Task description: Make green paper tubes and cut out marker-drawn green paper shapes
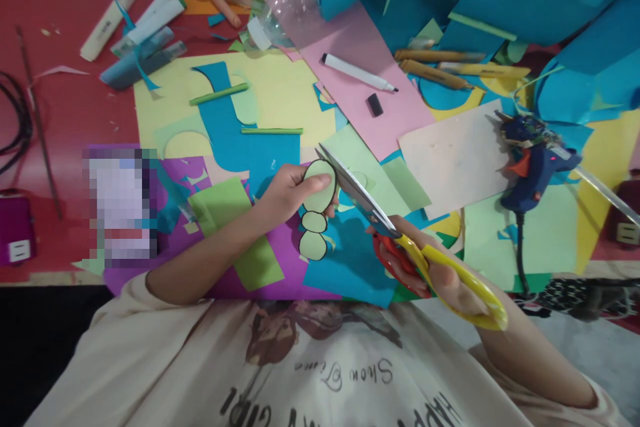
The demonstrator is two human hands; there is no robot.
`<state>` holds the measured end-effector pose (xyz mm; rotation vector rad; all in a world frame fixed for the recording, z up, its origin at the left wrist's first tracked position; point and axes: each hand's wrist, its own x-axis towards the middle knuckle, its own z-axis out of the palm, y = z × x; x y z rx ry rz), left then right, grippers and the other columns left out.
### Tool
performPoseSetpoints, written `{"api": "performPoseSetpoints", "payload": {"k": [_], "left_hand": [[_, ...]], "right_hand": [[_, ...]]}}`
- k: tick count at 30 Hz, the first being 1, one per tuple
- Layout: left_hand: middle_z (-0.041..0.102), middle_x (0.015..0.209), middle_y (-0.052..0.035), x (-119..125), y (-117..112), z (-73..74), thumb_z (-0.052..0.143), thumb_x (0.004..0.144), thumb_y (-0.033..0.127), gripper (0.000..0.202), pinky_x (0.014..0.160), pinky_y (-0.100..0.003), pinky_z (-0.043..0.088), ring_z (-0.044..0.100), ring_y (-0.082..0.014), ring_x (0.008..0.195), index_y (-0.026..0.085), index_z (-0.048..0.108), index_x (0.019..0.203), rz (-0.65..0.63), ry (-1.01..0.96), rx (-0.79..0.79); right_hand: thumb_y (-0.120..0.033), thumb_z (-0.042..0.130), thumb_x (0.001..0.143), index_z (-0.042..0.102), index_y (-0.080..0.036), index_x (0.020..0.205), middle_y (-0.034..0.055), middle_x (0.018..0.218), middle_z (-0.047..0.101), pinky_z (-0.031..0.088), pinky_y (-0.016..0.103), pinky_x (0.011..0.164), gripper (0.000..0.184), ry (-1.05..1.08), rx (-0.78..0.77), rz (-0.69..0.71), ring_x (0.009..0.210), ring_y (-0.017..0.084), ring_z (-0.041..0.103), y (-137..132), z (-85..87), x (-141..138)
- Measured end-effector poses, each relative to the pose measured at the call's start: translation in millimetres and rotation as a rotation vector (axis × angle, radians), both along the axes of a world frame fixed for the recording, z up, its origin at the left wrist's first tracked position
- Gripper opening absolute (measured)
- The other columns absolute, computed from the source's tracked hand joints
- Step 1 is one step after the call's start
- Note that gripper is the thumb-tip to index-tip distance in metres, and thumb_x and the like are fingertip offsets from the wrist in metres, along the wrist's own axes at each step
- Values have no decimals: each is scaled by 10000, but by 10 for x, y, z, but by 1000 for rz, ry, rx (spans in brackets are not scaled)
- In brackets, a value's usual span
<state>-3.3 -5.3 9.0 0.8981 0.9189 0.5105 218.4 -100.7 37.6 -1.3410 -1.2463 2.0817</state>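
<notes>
Between the thumb and fingers of my left hand (295,190) is a pale green paper cutout (314,245), made of joined rounded shapes with black outlines. Its largest oval is at the top, under my thumb, and two smaller ones hang below. My right hand (445,280) grips a pair of scissors (370,203) with one yellow and one red handle. The blades point up and left, slightly parted, close beside the right edge of the large oval. Under both hands lie sheets of blue paper (350,267) and scraps of green paper.
An uncapped marker (357,72) and its black cap (375,105) lie on pink paper. A blue glue gun (530,173) with a cord rests at the right. Several markers (107,23) are at upper left, plastic bottles (290,0) at the back, and a blurred-out phone (120,207) at left.
</notes>
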Motion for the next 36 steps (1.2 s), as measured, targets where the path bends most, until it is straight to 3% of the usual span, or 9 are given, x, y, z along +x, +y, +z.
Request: {"api": "performPoseSetpoints", "payload": {"k": [3, 8, 21, 36], "left_hand": [[674, 560, -35, 5, 3, 0, 690, 714, 409, 298, 458, -225, 500, 610, -127, 466, 138, 636, 603, 5, -16, -18], [655, 525, -18, 5, 14, 6, 714, 705, 388, 286, 449, -214, 503, 597, -116, 435, 131, 634, 608, -2, -60, -51], [655, 530, -24, -3, 23, 7, 672, 741, 352, 251, 391, -204, 466, 599, -114, 408, 136, 634, 621, -15, -10, -75], [662, 523, -30, 6, 32, 6, 670, 736, 317, 223, 400, -220, 469, 592, -122, 400, 147, 641, 594, -45, 17, -38]], "right_hand": [[-910, 444, 609, 492, -185, 1165, -92, 559, 364, 284, 262, 465, 916, 84, -51, -45, 453, 67, 237, -2, -6, 20], [-875, 461, 656, 495, -200, 1157, -105, 543, 351, 325, 277, 510, 841, 87, -57, -42, 443, 67, 223, -8, 10, 46], [-885, 489, 627, 488, -197, 1016, -95, 531, 375, 204, 268, 416, 790, 37, -24, -76, 414, 64, 236, 13, 63, 75], [-890, 497, 609, 513, -191, 1063, -89, 491, 379, 142, 261, 337, 833, -16, -49, -69, 373, 59, 206, -32, 77, 172]]}}
